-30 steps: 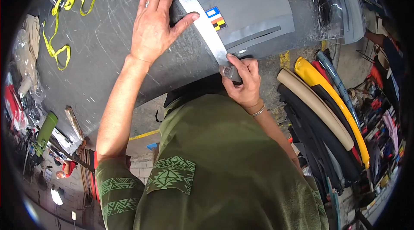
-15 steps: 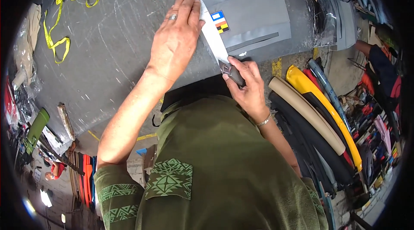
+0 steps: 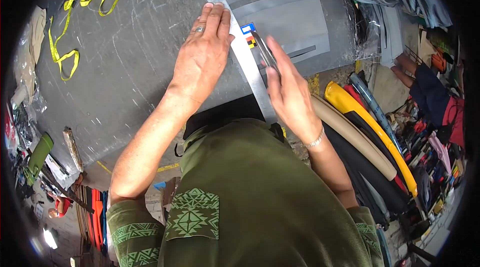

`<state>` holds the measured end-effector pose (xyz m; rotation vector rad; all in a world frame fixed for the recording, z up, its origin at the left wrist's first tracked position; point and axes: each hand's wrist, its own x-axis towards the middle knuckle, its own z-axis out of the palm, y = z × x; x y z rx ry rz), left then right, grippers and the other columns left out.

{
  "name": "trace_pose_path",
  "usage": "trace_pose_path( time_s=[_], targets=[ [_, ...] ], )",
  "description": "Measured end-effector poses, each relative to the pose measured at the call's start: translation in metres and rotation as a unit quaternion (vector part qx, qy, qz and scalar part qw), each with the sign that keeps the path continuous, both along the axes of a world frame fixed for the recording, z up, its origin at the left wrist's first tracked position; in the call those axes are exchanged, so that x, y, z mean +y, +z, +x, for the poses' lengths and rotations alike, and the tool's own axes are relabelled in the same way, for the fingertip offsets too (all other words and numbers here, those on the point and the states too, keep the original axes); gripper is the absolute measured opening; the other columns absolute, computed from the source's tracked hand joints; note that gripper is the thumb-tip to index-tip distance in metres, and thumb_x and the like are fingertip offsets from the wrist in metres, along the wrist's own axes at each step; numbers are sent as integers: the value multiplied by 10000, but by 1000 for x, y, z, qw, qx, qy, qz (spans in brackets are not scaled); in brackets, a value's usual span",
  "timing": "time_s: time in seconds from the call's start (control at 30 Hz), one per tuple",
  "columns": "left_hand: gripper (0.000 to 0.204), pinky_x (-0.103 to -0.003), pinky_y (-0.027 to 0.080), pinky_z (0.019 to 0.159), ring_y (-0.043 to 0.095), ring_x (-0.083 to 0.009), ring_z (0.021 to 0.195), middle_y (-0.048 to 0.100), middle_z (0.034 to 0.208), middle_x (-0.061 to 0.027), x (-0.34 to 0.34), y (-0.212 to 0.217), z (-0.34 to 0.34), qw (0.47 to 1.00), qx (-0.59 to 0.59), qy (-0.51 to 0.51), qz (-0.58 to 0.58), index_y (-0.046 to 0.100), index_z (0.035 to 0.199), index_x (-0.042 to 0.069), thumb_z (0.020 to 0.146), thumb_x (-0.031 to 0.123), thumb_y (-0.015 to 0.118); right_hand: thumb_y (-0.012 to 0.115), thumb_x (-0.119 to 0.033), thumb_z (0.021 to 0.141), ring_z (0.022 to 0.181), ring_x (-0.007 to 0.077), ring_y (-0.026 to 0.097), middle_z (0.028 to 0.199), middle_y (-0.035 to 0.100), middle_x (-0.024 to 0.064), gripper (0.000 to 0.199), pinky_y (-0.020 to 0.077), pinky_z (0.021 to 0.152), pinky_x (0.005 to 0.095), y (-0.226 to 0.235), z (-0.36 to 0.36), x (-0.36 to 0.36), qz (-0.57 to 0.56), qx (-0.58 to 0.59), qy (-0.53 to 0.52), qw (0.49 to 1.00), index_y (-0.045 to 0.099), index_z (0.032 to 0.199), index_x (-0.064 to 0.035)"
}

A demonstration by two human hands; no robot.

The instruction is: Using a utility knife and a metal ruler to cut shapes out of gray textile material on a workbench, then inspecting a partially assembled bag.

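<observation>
Steel, long and flat: the ruler [image 3: 235, 42] lies slantwise across the grey sheet [image 3: 300, 22] on the scratched counter [image 3: 125, 67], running from the far edge down to the person's chest. In the head view the left hand [image 3: 202, 59] now rests palm-down beside and partly on the ruler at about its middle, fingers [image 3: 215, 19] together and straight, one with a ring; a second ago it lay spread wider and further toward the far end, so it has slid nearer. The right hand [image 3: 287, 92] has moved the other way, up from the near edge of the sheet to just beside the ruler's right side, its fingers closed around a slim metal knife [image 3: 264, 52] whose tip sits near a small coloured label [image 3: 249, 34]. I judge that the cut along the ruler is being run or restarted further up the sheet (the blade tip itself is too small to make out).

Around this: a yellow tape measure [image 3: 65, 42] lies loose at the far left of the counter, well apart from the hands. Rolls of material [image 3: 365, 132] in yellow, tan and black lean at the right, beside the right forearm, and small clutter crowds the left rim. Nothing lies across the ruler ahead of the knife; only the left hand's own fingers sit close to the cutting edge.
</observation>
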<state>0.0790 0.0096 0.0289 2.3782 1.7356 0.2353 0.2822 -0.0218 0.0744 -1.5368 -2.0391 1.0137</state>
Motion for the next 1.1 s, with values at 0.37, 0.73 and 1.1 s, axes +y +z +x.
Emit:
trace_pose_path(
  time_s=[0.37,0.73,1.1],
  targets=[
    [492,-331,502,1106,529,-296,1383,548,1408,-193,6,8,1,999,34,-19,-21,555,1340,-82,955,198,682,529,-2,987,1199,439,617,1370,600,234,500,539,982,471,-17,-39,37,-72,-27,-21,997,468,1477,-82],
    [503,-328,497,1111,545,-267,1370,562,1406,-156,5,6,-1,1000,10,-11,-6,586,1337,-36,939,246,703,545,15,974,1133,438,650,1317,626,235,529,561,928,467,-19,-44,37,-57,-51,-33,997,475,1484,-106],
    [491,-321,496,1112,549,-249,1368,574,1389,-133,5,4,-2,1000,25,-11,-3,596,1328,-27,937,249,706,560,-3,971,1066,436,671,1290,636,230,542,575,885,475,-18,-46,39,-60,-74,-29,995,472,1491,-128]
  ],
)
